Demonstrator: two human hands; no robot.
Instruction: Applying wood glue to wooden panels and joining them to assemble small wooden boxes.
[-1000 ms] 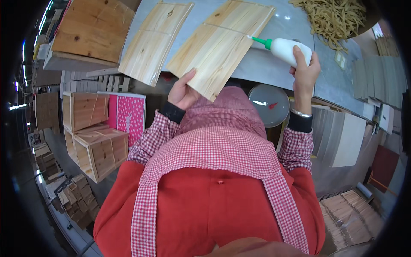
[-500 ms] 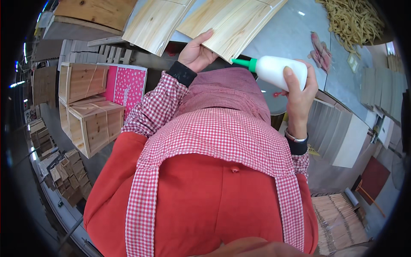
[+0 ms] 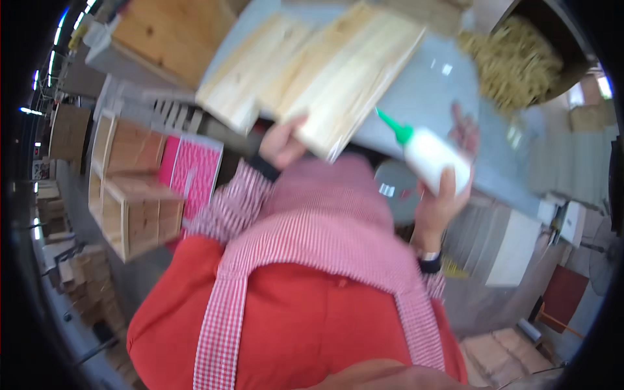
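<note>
My left hand [image 3: 283,142] is closed on the near left corner of a pale wooden board [image 3: 354,78], its thumb on top and its other fingers partly hidden underneath. A second wooden board [image 3: 257,68] lies just left of it on the table. In my right hand [image 3: 442,198] is a white squeeze bottle [image 3: 432,156] with a green nozzle, tilted so that the tip points up and left. That tip is near the right edge of the held board, apart from it. Motion blurs much of the picture.
The grey-blue tabletop [image 3: 419,84] bears a heap of tan strips [image 3: 520,65] at the far right and a crumpled pinkish cloth [image 3: 465,127]. Wooden crates [image 3: 143,218] and a pink patterned box [image 3: 195,169] stand at the left. Grey panels [image 3: 484,237] lean below the table at the right.
The whole view has shifted, so the table and boards show lower. The bottle has drawn away from the held board's near corner, and its nozzle now points more upward.
</note>
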